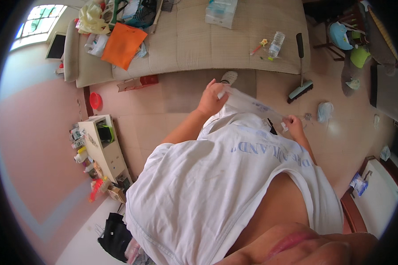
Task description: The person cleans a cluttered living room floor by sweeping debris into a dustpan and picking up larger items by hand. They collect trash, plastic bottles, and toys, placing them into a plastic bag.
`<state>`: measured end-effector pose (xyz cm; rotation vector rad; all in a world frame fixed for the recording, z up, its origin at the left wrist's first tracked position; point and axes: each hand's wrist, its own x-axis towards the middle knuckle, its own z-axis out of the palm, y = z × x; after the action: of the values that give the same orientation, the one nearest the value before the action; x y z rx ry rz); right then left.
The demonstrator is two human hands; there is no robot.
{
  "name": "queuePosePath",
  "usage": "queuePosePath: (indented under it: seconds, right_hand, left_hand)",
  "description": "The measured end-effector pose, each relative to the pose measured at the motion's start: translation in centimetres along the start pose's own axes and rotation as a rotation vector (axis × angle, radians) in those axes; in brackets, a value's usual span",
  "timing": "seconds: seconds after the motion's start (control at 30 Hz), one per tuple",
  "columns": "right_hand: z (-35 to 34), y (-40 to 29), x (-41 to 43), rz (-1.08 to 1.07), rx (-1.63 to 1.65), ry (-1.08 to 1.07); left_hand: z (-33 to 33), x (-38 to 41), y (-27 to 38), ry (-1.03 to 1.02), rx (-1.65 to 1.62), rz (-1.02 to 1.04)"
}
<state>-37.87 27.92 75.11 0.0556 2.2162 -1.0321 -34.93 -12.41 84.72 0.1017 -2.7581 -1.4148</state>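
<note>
A clear plastic bag (252, 101) with some printing is stretched between my two hands in front of my white shirt. Its upper left end is pinched by my left hand (214, 97). At its other end, lower and to the right, my right hand (293, 126) grips the edge, with a small white tag (284, 127) beside the fingers. Below the bag a thin black item (272, 127) shows partly, the rest hidden by the shirt. A shoe with a light, dotted top (229, 77) stands on the floor just beyond my left hand.
A beige sofa bed (192, 49) spans the far side, bearing an orange sheet (124, 45), a plastic bottle (277, 44) and clear packaging (220, 13). A broom (300, 91) leans on its right edge. A crumpled bag (325, 112) lies on the floor. A white cabinet (109, 152) stands left.
</note>
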Motion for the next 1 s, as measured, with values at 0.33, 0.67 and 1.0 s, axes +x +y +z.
queuePosePath:
  seconds: [0.33,0.67,1.0]
  right_hand:
    - [-0.4,-13.0,12.6,0.167,0.573,0.116]
    - [3.9,-5.9,9.0,0.501,0.489,0.249]
    - [10.2,-7.9,1.8,0.774,0.758,0.466]
  left_hand:
    - [-4.4,13.9,-13.3,0.538,-0.156,-0.452]
    - [-7.6,20.1,-46.1,0.823,-0.987,-1.152]
    - [-2.2,28.0,-38.3,0.373,-0.658,-1.658]
